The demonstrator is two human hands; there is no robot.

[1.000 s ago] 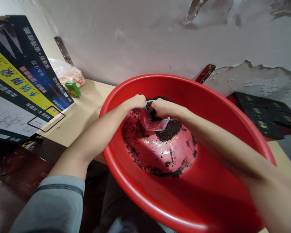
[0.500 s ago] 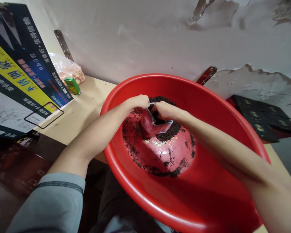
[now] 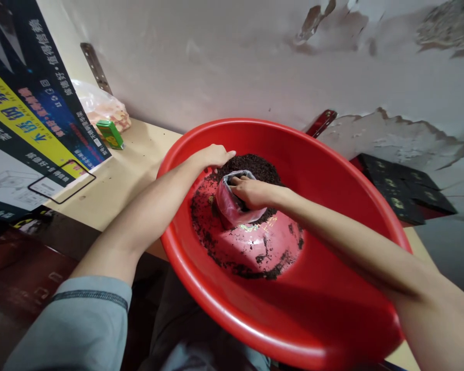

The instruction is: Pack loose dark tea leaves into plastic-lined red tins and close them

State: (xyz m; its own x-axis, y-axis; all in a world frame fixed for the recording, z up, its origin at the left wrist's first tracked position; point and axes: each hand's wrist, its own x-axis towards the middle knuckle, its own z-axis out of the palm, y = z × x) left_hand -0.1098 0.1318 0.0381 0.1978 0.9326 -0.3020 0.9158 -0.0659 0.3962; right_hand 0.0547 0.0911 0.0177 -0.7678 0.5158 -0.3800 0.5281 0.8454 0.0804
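A clear, thin plastic bag (image 3: 232,208) stands with its mouth up on the bottom of a large red basin (image 3: 355,216). Dark soil shows inside the bag, and more loose soil (image 3: 261,167) lies heaped behind it. My right hand (image 3: 251,191) reaches into the bag's mouth, fingers apart against the inside; their tips are partly hidden. To the left of the soil heap, my left hand (image 3: 213,155) hovers off the bag with its thumb stretched out and nothing visible in it. Soil crumbs cling around the basin's bottom.
The basin rests on a pale wooden board (image 3: 139,154) against a peeling wall. At the left stand a large printed carton (image 3: 42,103), a small green box (image 3: 110,135) and a clear bag (image 3: 100,105) with contents. Black boxes (image 3: 402,188) lie behind the basin at right.
My left hand has let go of the bag's rim and moved left and up. The bag's mouth now stands rounder and wider, with my right hand reaching in.
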